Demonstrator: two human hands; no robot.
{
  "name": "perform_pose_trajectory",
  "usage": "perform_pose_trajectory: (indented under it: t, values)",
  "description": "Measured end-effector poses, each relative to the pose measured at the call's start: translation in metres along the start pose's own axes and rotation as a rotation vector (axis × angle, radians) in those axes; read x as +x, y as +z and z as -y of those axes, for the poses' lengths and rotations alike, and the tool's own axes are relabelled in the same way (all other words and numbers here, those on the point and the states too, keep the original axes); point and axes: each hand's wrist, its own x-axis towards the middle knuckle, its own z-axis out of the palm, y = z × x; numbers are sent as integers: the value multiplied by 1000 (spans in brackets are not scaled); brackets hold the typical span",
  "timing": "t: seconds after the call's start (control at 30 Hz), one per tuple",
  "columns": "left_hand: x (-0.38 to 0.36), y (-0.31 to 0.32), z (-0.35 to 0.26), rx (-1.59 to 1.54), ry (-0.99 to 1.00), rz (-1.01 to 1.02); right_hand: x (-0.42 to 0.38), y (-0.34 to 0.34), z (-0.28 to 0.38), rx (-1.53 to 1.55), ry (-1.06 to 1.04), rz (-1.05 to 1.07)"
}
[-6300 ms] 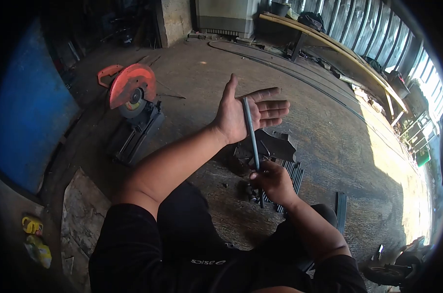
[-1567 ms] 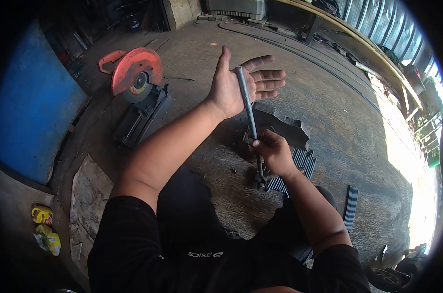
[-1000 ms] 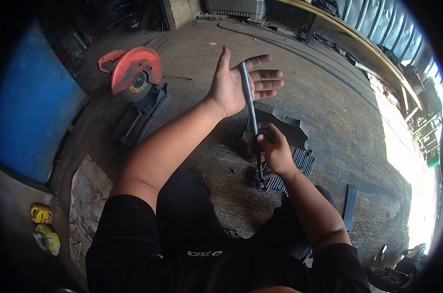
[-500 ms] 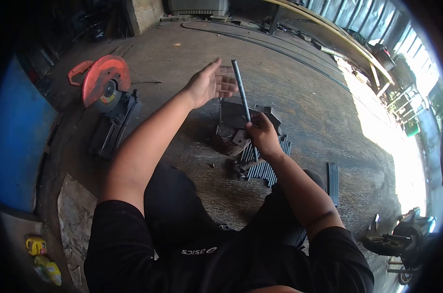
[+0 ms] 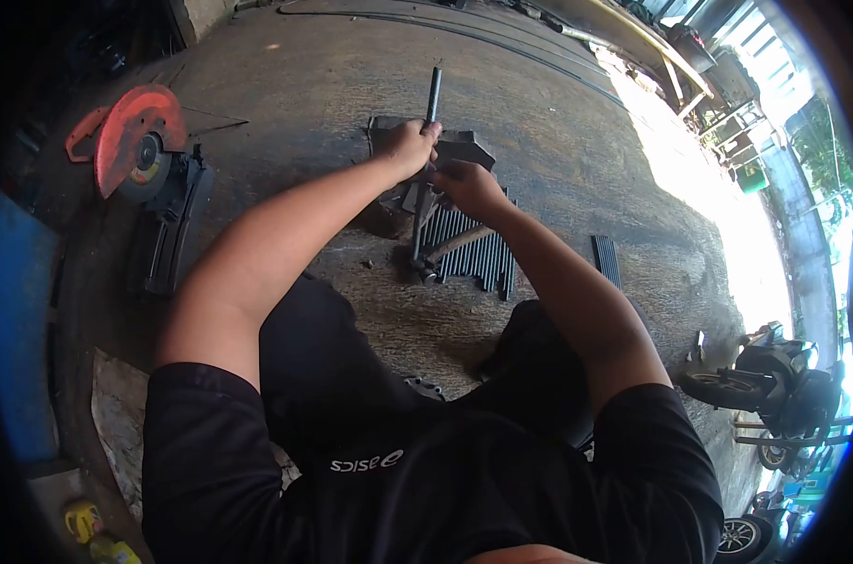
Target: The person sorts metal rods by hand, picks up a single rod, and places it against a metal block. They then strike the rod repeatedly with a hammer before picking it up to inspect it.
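A long metal rod [image 5: 434, 96] stands nearly upright in front of me. My left hand [image 5: 408, 149] is wrapped round its upper part. Just below and to the right, my right hand [image 5: 469, 188] grips the same rod, the two hands almost touching. Under them lie several thin metal rods [image 5: 473, 246] side by side on the floor. A hammer [image 5: 457, 244] rests across these rods, its head near the rod's lower end. Behind the hands is a dark metal plate or block [image 5: 469, 147], partly hidden by them.
A red cut-off saw [image 5: 142, 141] stands at the left. Another bundle of rods [image 5: 606, 260] lies right of my right forearm. Motorcycles [image 5: 774, 371] are at the lower right, and long bars [image 5: 502, 44] lie across the far floor.
My left hand was open beside the rod and has closed on it. The rod is more upright, and the camera view has shifted, so the floor objects appear higher and further left.
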Motion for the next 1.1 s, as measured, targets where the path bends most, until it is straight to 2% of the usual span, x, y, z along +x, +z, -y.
perform_pose_trajectory:
  t: [0.03, 0.1, 0.13, 0.17, 0.23, 0.27, 0.33, 0.37, 0.43, 0.53, 0.63, 0.73, 0.97, 1.07, 1.1]
  values:
    - [2, 0, 7, 4, -11, 5, 9, 0, -16, 8, 7, 6]
    - [5, -2, 22, 173, -31, 62, 29, 5, -65, -210, 96, 120]
    - [5, -4, 25, 263, -33, 108, 34, 9, -84, -435, -17, 198]
    - [6, -4, 34, 264, -43, 100, 35, 13, -100, -433, -24, 209]
    - [8, -2, 55, 495, 186, 37, 35, 21, -129, -833, -249, 404]
    - [10, -3, 62, 507, 183, 70, 39, 26, -144, -821, -254, 418]
    - [8, -8, 66, 544, 153, 150, 47, 38, -179, -926, -171, 590]
    - [7, -11, 67, 576, 143, 225, 48, 45, -198, -902, -173, 599]
    - [3, -17, 74, 600, 127, 264, 53, 56, -219, -881, 209, 442]
    - [-4, -20, 80, 650, 96, 276, 51, 69, -217, -870, 244, 381]
    - [-3, -22, 79, 692, 82, 248, 71, 93, -227, -944, 144, 497]
    - [0, -24, 77, 653, -22, 226, 76, 109, -234, -944, 185, 491]
    - [12, -20, 76, 604, -101, 167, 74, 118, -262, -1024, 280, 476]
    - [15, -21, 82, 616, -88, 162, 73, 134, -284, -1177, 66, 376]
    - [14, -21, 85, 630, -64, 152, 73, 137, -287, -1176, 60, 358]
